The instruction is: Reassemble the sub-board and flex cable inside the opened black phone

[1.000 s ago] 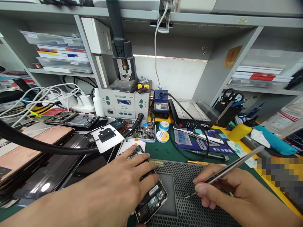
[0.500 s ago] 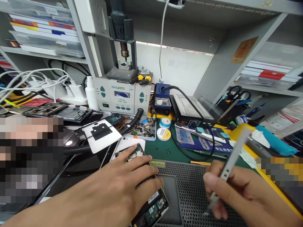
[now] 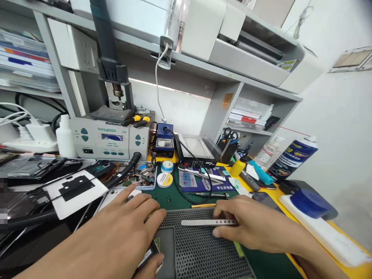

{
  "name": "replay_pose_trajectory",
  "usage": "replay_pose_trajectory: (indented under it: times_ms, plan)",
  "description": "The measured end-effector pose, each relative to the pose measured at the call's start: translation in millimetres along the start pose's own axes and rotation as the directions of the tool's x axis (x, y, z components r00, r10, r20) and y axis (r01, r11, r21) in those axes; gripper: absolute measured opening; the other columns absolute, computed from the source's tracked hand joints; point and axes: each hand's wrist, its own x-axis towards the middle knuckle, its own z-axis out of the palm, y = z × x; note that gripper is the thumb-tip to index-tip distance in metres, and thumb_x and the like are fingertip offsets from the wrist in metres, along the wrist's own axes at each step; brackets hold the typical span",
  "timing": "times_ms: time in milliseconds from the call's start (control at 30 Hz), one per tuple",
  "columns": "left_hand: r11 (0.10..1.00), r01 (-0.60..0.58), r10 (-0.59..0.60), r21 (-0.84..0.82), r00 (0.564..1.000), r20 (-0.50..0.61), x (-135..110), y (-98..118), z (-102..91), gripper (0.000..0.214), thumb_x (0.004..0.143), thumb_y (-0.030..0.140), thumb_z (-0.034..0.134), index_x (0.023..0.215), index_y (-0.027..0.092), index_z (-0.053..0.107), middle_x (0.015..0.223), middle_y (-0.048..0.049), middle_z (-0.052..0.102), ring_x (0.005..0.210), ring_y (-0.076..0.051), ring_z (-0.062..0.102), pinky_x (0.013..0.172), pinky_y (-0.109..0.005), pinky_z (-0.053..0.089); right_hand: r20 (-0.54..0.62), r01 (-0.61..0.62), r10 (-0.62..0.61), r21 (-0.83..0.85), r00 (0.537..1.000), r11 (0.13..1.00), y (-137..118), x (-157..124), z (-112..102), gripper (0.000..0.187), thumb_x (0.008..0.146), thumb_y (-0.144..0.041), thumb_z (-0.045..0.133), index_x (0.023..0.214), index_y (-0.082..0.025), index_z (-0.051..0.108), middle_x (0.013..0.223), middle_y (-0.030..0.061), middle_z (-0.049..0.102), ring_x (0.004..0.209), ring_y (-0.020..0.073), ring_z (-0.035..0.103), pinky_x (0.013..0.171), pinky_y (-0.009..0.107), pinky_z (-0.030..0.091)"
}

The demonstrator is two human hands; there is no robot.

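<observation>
My left hand (image 3: 119, 228) lies with fingers spread over an opened phone (image 3: 146, 255), covering most of it. A narrow stretch of the phone's lower part shows between the thumb and the fingers. Under the phone is a black perforated mat (image 3: 200, 252) with a recessed rectangular panel. In my right hand (image 3: 247, 221), closed above the mat's right side, are pale metal tweezers (image 3: 200, 222) with a row of small holes. They lie nearly level, their rounded end pointing left; the tips are hidden in the hand. A gold-coloured pen-like tool (image 3: 203, 205) rests along the mat's far edge.
Behind are a tray of small parts (image 3: 145, 175), two round tins (image 3: 164, 179), a hot-air station (image 3: 107, 137) and a soldering iron stand (image 3: 164, 139). A blue mat (image 3: 229, 184) bears tools. At right stand a spray can (image 3: 292, 159) and a long white box (image 3: 325, 232).
The view has swung right, so the shelves and station sit further left. My right hand has turned the tweezers from upright to nearly level. My left hand stays over the phone, its thumb now showing.
</observation>
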Motion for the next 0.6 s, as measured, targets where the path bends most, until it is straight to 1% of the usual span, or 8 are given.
replay_pose_trajectory:
  times_ms: [67,133,233,267,333,433,500,600]
  plan:
    - [0.999,0.033,-0.034,0.037,0.999,0.023,5.2,3.2,-2.9,0.019,0.083,0.031,0.059,0.098,0.025,0.070,0.102,-0.0097,0.076,0.092,-0.034,0.069,0.100,-0.066,0.043,-0.034,-0.012,0.012,-0.008,0.999,1.000,2.2,-0.6,-0.2,0.015,0.090,-0.042,0.068,0.091,-0.027,0.072,0.084,0.0011,0.072,0.079,0.0226,0.064,0.062,0.029,0.040]
    - [0.996,0.073,-0.077,0.050,0.995,0.067,7.1,2.4,-5.9,0.020,0.089,0.030,0.052,0.100,0.025,0.068,0.105,-0.0096,0.075,0.095,-0.033,0.068,0.097,-0.064,0.045,-0.051,-0.017,0.016,-0.008,0.999,1.000,7.9,-2.7,-2.1,0.013,0.088,-0.040,0.071,0.091,-0.028,0.074,0.086,0.0012,0.074,0.081,0.0234,0.066,0.065,0.030,0.042]
    - [0.993,0.105,-0.112,0.056,0.986,0.126,6.7,-5.0,-8.3,0.020,0.094,0.031,0.048,0.099,0.025,0.066,0.107,-0.0083,0.074,0.100,-0.031,0.068,0.101,-0.063,0.044,-0.079,-0.024,0.024,0.001,0.997,1.000,19.0,-5.4,-7.9,0.018,0.084,-0.041,0.075,0.094,-0.028,0.077,0.094,0.0027,0.076,0.087,0.0253,0.068,0.071,0.032,0.046]
    - [0.993,0.099,-0.106,0.060,0.986,0.131,6.4,-8.3,-8.4,0.020,0.095,0.031,0.047,0.098,0.025,0.066,0.106,-0.0083,0.073,0.099,-0.031,0.068,0.102,-0.062,0.044,-0.096,-0.029,0.030,0.004,0.995,1.000,22.4,-5.2,-10.1,0.019,0.085,-0.042,0.074,0.095,-0.027,0.078,0.096,0.0032,0.076,0.088,0.0253,0.069,0.071,0.032,0.048]
    - [0.994,0.084,-0.092,0.073,0.988,0.124,6.0,-14.8,-8.3,0.023,0.096,0.031,0.045,0.099,0.023,0.066,0.102,-0.0092,0.073,0.096,-0.030,0.069,0.100,-0.060,0.045,-0.149,-0.042,0.041,0.002,0.988,0.999,28.3,-1.6,-13.6,0.020,0.092,-0.040,0.067,0.099,-0.025,0.078,0.099,0.0052,0.076,0.087,0.0247,0.069,0.071,0.033,0.051]
    - [0.992,0.072,-0.082,0.100,0.992,0.100,5.5,-23.0,-8.7,0.028,0.097,0.030,0.043,0.107,0.021,0.068,0.100,-0.0105,0.073,0.094,-0.030,0.068,0.097,-0.057,0.047,-0.234,-0.047,0.036,-0.041,0.972,0.998,35.2,11.6,-13.3,0.023,0.100,-0.033,0.057,0.108,-0.019,0.074,0.104,0.0091,0.074,0.090,0.0247,0.069,0.077,0.037,0.053]
    - [0.991,0.070,-0.081,0.111,0.992,0.095,4.7,-27.2,-10.0,0.029,0.098,0.030,0.043,0.110,0.021,0.068,0.102,-0.0104,0.073,0.095,-0.030,0.067,0.096,-0.057,0.048,-0.233,-0.026,0.006,-0.082,0.972,0.996,38.8,22.6,-9.2,0.021,0.100,-0.031,0.061,0.111,-0.017,0.070,0.107,0.0083,0.072,0.096,0.0244,0.068,0.084,0.042,0.055]
    - [0.991,0.079,-0.090,0.109,0.991,0.100,3.1,-31.4,-12.4,0.028,0.099,0.032,0.043,0.110,0.021,0.067,0.101,-0.0098,0.073,0.092,-0.030,0.067,0.094,-0.060,0.046,-0.175,0.021,-0.042,-0.121,0.984,0.992,42.4,36.2,-2.5,0.020,0.099,-0.033,0.065,0.111,-0.017,0.069,0.115,0.0067,0.071,0.101,0.0239,0.069,0.089,0.046,0.056]
